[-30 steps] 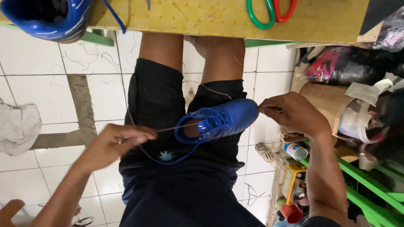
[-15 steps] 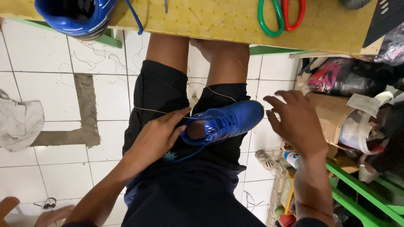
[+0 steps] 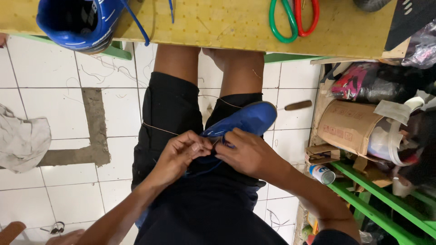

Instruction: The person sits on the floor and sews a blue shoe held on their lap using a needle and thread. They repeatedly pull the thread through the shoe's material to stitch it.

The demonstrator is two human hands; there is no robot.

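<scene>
A blue sports shoe [image 3: 247,119] lies on my lap, toe pointing right, over black shorts [image 3: 172,109]. My left hand [image 3: 179,154] and my right hand [image 3: 247,152] meet at the shoe's heel end, fingertips pinched together on a thin tan thread [image 3: 159,129]. The thread runs left across my thigh and another strand crosses toward the toe. Whether a needle sits between the fingers is hidden. A blue lace hangs below the shoe.
A yellow workbench [image 3: 218,22] spans the top, carrying a second blue shoe [image 3: 77,20] and green and red scissors [image 3: 293,18]. A wooden-handled tool [image 3: 297,105] lies by the shoe. A cardboard box [image 3: 347,127], green rack [image 3: 368,199], spray can [image 3: 321,173] crowd the right; grey cloth [image 3: 22,138] left.
My left hand came in from the left to the shoe's heel. My right hand moved from beyond the toe back to meet it, and both now pinch the thread.
</scene>
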